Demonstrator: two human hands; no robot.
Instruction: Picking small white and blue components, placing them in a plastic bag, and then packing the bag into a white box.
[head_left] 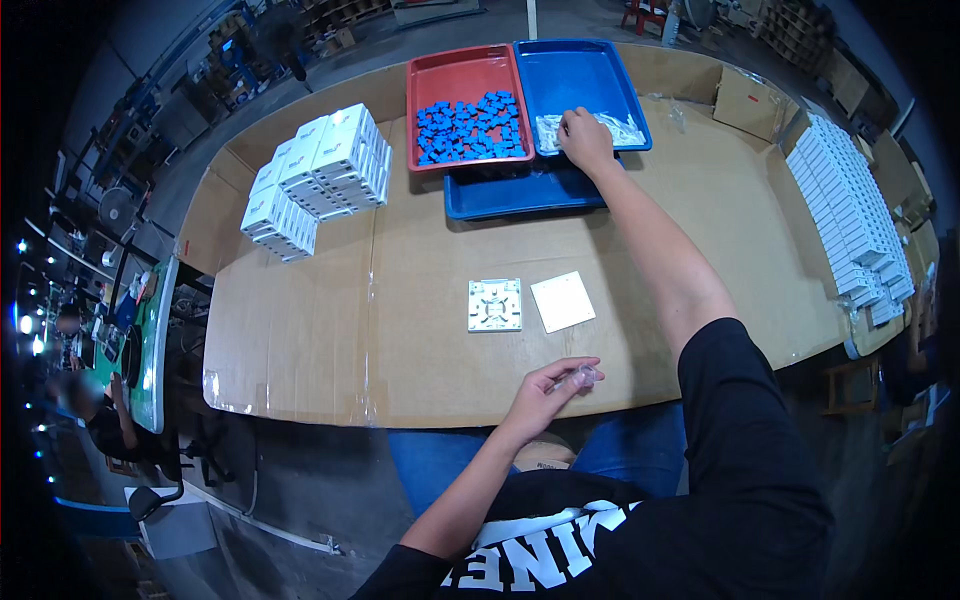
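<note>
Counter [300,330]: stacked cases [335,165] stood toward the far left corner. Left tray [465,65] and right tray [580,80] lay side by side at the middle of the far edge, the former containing small blocks [470,130], the latter loose pieces [627,133] and the right hand [580,135]. Third tray [520,199]: before both. Centre: housing [495,305], with plate [563,302] just right. Near edge: left hand [553,388], holding small item [585,376]. Right edge: stacked units [850,215].

Workshop, red parts tray [462,78], stacked pallets [800,32]
</note>
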